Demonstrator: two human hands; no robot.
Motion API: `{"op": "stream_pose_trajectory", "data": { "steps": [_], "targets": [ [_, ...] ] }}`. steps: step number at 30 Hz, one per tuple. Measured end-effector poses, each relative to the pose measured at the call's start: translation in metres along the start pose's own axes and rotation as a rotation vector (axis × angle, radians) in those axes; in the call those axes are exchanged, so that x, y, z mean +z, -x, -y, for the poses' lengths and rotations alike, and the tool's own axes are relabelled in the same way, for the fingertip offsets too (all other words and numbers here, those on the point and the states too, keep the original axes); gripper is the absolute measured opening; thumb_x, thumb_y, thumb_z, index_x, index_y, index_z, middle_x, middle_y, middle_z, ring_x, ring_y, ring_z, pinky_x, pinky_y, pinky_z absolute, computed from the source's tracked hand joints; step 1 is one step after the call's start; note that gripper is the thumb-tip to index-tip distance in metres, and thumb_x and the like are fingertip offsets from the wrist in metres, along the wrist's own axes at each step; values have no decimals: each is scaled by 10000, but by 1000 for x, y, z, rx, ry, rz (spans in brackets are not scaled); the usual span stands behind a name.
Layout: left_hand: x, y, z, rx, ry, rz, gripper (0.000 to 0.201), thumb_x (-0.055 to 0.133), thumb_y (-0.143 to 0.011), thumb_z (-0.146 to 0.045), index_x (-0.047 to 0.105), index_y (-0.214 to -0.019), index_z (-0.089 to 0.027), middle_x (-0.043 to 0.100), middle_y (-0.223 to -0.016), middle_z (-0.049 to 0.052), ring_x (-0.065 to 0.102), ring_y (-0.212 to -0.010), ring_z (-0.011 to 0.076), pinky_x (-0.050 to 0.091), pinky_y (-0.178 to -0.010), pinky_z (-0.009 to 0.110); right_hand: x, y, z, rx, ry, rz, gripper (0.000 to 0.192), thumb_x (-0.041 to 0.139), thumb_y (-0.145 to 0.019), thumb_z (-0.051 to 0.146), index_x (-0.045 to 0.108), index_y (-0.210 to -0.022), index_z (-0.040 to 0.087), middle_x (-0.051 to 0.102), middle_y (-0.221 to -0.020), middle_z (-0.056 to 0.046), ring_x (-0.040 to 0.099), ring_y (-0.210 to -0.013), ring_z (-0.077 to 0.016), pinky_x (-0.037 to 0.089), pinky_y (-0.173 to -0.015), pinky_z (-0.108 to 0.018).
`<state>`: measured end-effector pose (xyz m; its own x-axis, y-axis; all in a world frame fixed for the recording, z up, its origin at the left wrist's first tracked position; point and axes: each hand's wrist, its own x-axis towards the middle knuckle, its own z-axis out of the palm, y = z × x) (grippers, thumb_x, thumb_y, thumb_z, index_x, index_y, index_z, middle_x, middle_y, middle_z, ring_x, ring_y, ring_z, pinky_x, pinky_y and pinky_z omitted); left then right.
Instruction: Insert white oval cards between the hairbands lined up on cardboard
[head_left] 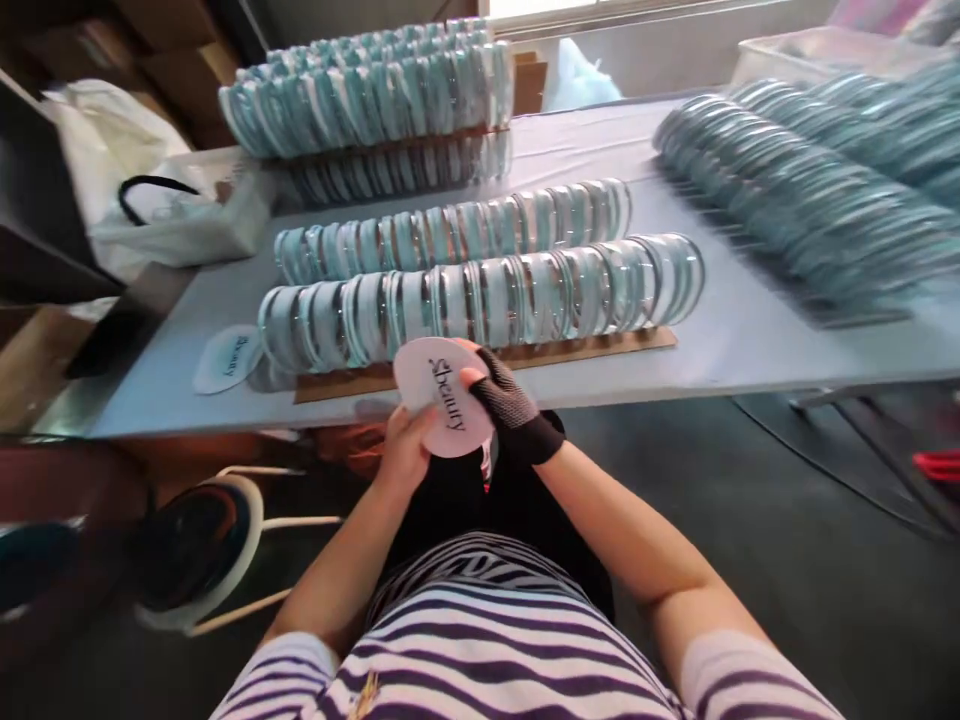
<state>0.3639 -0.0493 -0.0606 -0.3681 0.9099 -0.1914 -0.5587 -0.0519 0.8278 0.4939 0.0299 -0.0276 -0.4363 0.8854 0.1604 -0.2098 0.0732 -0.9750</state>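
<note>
Both hands hold a white oval label [444,394] printed "Sbeauty" just below the table's front edge. My left hand [405,445] grips its lower left side. My right hand [504,400], in a black fingerless glove, pinches its right side with the thumb on top. Right above the label lie two rows of round clear cases with pale blue inserts [480,295], stood on edge on a cardboard strip [600,347]. A second oval label [229,357] lies on the table at the left.
More stacked rows of the cases [367,95] sit at the back, and another blurred batch [810,190] lies at the right on the grey table [750,340]. A white bag with a black handle [150,200] is at the left. A stool [202,550] stands below left.
</note>
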Motion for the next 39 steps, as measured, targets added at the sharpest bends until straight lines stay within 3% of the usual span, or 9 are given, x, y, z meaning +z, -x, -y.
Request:
{"op": "stream_pose_trajectory", "data": {
  "steps": [5,9,13,15,19,24,29,33,39],
  "targets": [
    [9,-1,-9,-63,-144,174,475,881,-656,-471,751,-978,-147,775,-960,104,732,-846,237,583,-784,331,-38,25,-10,208,-76,-181,294,742,-776,458,622,-830,196,628,-764,21,585,-711,-136,504,-673,-267],
    [1,-1,-19,-261,-266,443,653,833,-642,-627,744,-1044,-120,758,-936,144,716,-747,255,577,-640,337,-51,34,-7,375,-221,-67,379,673,-822,529,654,-1026,210,715,-968,-53,667,-831,-215,562,-725,-364],
    [-1,-5,-25,-31,-629,327,522,759,-744,-617,755,-890,-116,724,-818,83,651,-676,178,536,-582,262,-61,33,3,262,78,-138,395,760,-747,516,719,-951,181,739,-978,-76,677,-920,-252,564,-845,-412],
    [-2,-6,-31,-41,-684,400,507,734,-771,-615,760,-863,-116,726,-815,84,660,-696,190,550,-614,279,-69,35,9,259,123,-87,394,777,-745,513,741,-947,176,747,-971,-79,684,-933,-259,568,-856,-414],
    [-7,-9,-40,-223,-505,741,566,795,-712,-602,780,-1025,-130,759,-1032,134,696,-1008,322,556,-906,408,-82,39,15,364,-62,209,507,761,-773,543,730,-1138,193,742,-1102,-101,696,-1003,-289,581,-882,-447],
    [-7,-8,-33,-167,-624,581,467,762,-780,-540,785,-991,-124,766,-1027,112,688,-1036,335,533,-944,414,-81,38,7,342,94,32,509,811,-706,554,747,-1055,188,754,-1065,-95,692,-1011,-294,572,-924,-473],
    [-8,-10,-15,-396,-226,770,852,888,-562,-580,676,-1270,-155,689,-1248,193,645,-1153,404,525,-962,504,-79,40,-5,450,-145,363,670,794,-663,649,735,-1109,153,749,-1067,-150,710,-975,-317,592,-859,-471],
    [-9,-17,-22,-301,-612,548,606,849,-619,-591,772,-985,-115,763,-1030,150,663,-1101,388,488,-1022,516,-87,36,-7,394,162,97,556,816,-654,589,766,-1004,161,756,-1051,-128,692,-1031,-329,539,-972,-524],
    [10,-3,-32,-528,-111,914,907,918,-542,-483,627,-1349,-187,661,-1301,200,627,-1188,429,548,-945,504,-83,49,4,419,-182,503,524,835,-666,551,769,-998,150,758,-1022,-132,718,-957,-301,587,-869,-460]
  ]
}}
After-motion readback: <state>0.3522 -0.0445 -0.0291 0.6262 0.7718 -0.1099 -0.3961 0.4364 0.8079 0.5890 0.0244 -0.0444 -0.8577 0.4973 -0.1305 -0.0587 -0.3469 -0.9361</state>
